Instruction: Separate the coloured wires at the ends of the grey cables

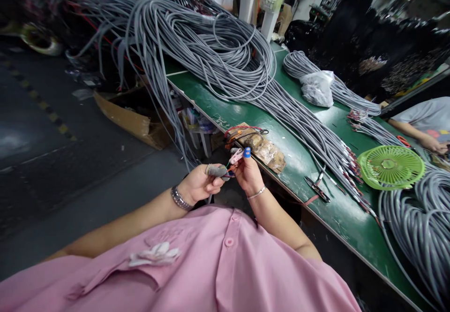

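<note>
My left hand (200, 184), with a grey cover on a finger, is closed around the ends of several thin coloured wires (230, 173). Opposite it, my right hand (249, 177), its thumb wrapped in blue, pinches a small pale pink piece (236, 156) that looks like a connector, with wires at it. My fingers hide part of how the wires and this piece meet. Just beyond both hands, a tape-wrapped block (265, 150) lies at the table's edge, with red, orange and black leads (242, 133) on it.
Long grey cables (211, 54) cover much of the green table (337, 204), some hanging over its edge. A dark hand tool (317, 189), a green fan (392, 167) and a plastic bag (317, 88) lie there. A cardboard box (123, 117) stands below. Another person's arm (408, 129) is at right.
</note>
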`<act>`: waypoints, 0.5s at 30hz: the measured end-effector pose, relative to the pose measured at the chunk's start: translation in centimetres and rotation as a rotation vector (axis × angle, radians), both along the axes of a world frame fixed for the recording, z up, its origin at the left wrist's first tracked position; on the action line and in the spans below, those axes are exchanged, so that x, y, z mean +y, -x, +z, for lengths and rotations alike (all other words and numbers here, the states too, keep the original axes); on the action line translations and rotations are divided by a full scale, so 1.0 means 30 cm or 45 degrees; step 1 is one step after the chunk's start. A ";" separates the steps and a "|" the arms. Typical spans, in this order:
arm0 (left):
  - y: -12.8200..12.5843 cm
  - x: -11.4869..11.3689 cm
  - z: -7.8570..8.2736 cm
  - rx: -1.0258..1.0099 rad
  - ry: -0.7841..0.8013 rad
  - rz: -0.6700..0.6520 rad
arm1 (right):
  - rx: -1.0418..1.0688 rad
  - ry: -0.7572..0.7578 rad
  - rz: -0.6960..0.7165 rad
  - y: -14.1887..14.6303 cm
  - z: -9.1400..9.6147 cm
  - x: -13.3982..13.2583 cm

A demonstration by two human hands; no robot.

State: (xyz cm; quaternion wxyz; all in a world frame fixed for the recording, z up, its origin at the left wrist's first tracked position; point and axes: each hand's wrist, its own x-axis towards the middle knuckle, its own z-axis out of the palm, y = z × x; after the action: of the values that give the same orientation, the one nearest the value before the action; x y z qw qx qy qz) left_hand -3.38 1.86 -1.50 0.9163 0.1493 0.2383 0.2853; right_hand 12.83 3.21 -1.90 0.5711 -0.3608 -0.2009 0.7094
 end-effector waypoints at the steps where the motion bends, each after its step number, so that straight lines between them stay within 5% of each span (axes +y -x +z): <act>1: 0.000 0.004 0.005 -0.001 -0.004 0.000 | -0.013 -0.009 -0.022 0.002 -0.002 0.001; 7: -0.021 0.012 -0.009 0.024 -0.016 -0.018 | -0.083 0.009 -0.081 0.015 0.018 -0.001; 15: -0.015 -0.014 0.004 0.090 -0.047 0.025 | 0.018 0.067 0.103 -0.011 0.006 -0.013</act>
State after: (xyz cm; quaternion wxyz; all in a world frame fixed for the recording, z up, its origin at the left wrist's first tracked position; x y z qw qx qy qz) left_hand -2.93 1.45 -1.38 0.9015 0.1738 0.2669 0.2931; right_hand 13.16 2.81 -1.71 0.5336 -0.3623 -0.1927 0.7395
